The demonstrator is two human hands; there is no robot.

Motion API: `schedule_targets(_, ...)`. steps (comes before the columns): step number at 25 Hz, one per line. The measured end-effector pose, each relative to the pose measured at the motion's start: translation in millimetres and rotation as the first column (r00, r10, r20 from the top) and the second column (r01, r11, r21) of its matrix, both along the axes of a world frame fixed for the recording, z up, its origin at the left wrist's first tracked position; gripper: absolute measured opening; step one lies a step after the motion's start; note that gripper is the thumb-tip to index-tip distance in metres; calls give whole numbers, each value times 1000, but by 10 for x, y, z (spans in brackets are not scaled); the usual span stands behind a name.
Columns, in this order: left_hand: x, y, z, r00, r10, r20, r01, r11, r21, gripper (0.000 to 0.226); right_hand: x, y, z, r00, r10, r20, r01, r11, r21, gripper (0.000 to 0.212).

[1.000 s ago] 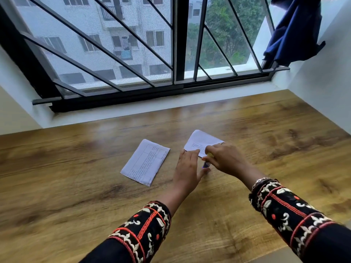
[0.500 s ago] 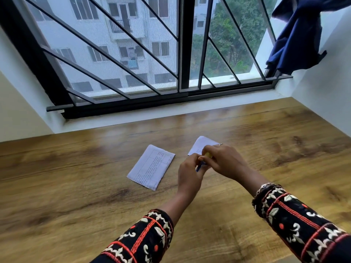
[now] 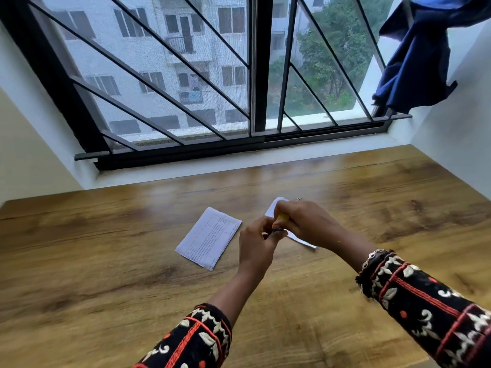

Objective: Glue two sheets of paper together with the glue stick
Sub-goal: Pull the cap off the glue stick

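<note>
Glue stick (image 3: pixel 282 217) now raised; left hand (image 3: pixel 256 240) seemingly pinches its end.

Flat, overcast daylight came through the window (image 3: pixel 186 75) ahead, bright outside and milder indoors. The table (image 3: pixel 106 261) showed pale glare patches near the sill (image 3: pixel 239 162), and shadows were faint and soft-edged. The wide lens bowed the bars (image 3: pixel 286 62) and walls (image 3: pixel 457 142) at the edges. Motion slightly smeared the left hand (image 3: pixel 256 243), the right hand (image 3: pixel 305 224) and the glue stick (image 3: pixel 281 217); the print on the sheet (image 3: pixel 208 237) was too soft to read.
</note>
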State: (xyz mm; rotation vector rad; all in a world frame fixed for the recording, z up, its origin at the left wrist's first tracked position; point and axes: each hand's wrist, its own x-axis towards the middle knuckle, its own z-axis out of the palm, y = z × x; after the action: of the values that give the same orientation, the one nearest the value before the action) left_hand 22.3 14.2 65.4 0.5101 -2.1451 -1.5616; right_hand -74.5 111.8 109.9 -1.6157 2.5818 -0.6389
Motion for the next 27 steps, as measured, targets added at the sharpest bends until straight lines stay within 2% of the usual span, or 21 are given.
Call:
schedule_targets(3, -76, 15, 65, 1000, 9, -12, -9, 1000, -12, 8, -168, 16, 78, 991, 131, -14, -129, 988, 81, 9)
schedule_targets(7, -165, 64, 96, 999, 44, -27, -44, 999, 9, 8, -290, 64, 158, 969, 246, 8, -246, 965, 90, 21)
schedule_targets(11, -232, 87, 65, 996, 83, -17, -83, 996, 18, 9, -423, 113, 333, 968, 116, 224, -152, 977, 150, 47)
schedule_targets(16, -296, 129, -2, 996, 85, 16, -85, 996, -29, 13, -380, 43, 324, 997, 31, 66, -47, 964, 261, 28)
schedule_targets(20, -333, 156, -28, 996, 82, 25, -80, 996, -49, 12, -369, 57, 329, 996, 56, 70, -74, 954, 290, 16)
schedule_targets(24, -350, 170, -53, 997, 76, 27, -73, 993, -89, 13, -372, 114, 337, 982, 91, 163, -138, 941, 309, 25)
schedule_targets(27, -347, 181, -68, 995, 93, 24, -90, 990, -106, 14, -354, 98, 318, 994, -6, 108, -29, 946, 323, 32)
